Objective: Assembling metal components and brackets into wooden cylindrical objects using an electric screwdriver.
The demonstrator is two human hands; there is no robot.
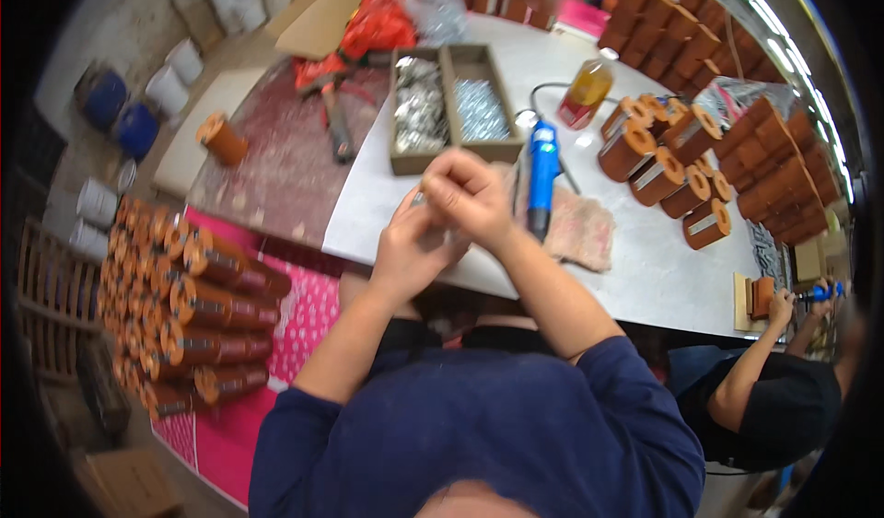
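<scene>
My two hands meet in front of my chest, over the table's near edge. The left hand (412,249) is closed, palm turned up, and a small grey metal piece (417,199) shows at its fingertips. Over it, the right hand (471,201) is pinched, its fingers bent against the left; what they hold, if anything, is hidden. Just beyond stands a two-part box (448,104), with shiny metal pieces (421,104) on the left and small screws (482,111) on the right. A blue electric screwdriver (543,173) lies right of my hands, partly on a pinkish cloth (580,231).
A hammer (336,117) and a brown cylinder (223,139) are on the reddish board. Brown cylinders (658,173) and a bottle of yellow liquid (587,87) stand at right. Stacked cylinders (212,302) fill the left. A co-worker (773,389) holds a blue tool at far right.
</scene>
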